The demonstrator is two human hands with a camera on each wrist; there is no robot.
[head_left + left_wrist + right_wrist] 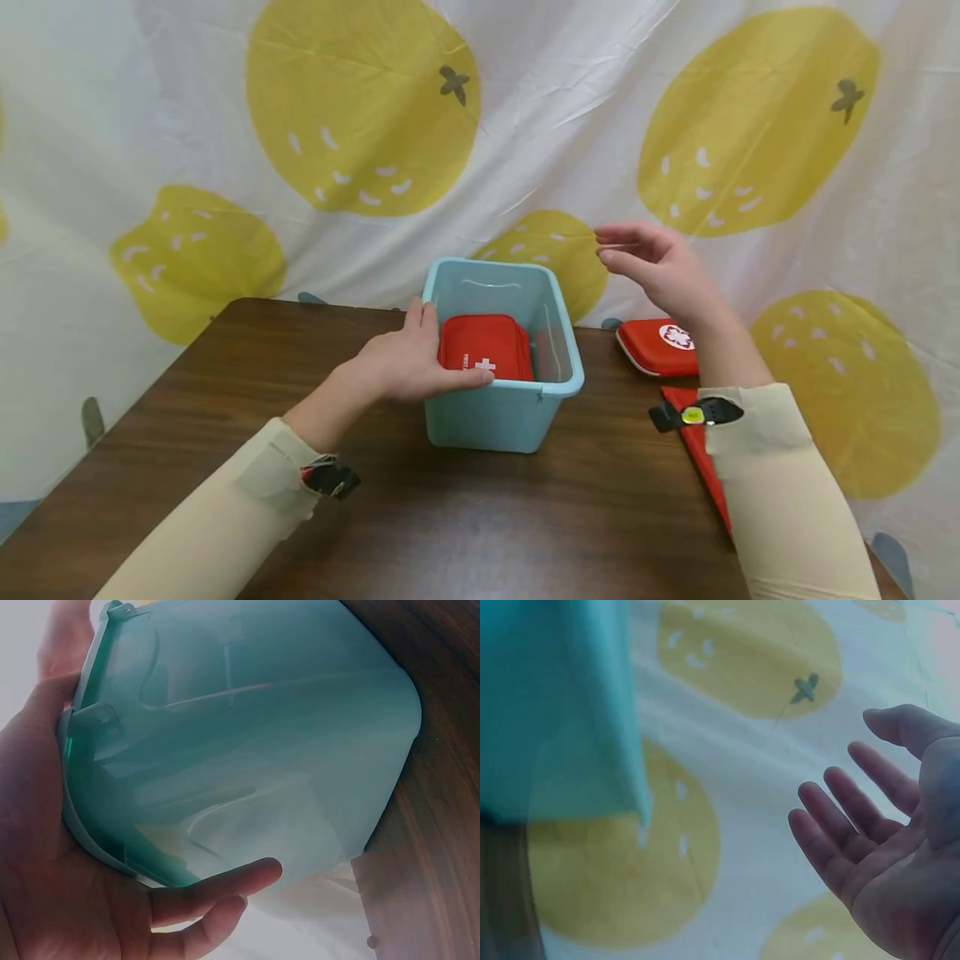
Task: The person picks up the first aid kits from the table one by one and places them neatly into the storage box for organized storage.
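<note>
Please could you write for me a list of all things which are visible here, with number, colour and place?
bin: 1, light blue, on table
first-aid pouch: 1, red with white print, inside bin
case: 1, red with white emblem, right of bin
red item: 1, red, on table, partly hidden by right sleeve
table: 1, brown, below everything
cloth: 1, white with yellow fruit prints, behind table
wrist straps: 2, mainly black, one per wrist
sleeves: 2, cream, on forearms
left hand: 1, bare, touching bin's rim
right hand: 1, bare, raised above case
</note>
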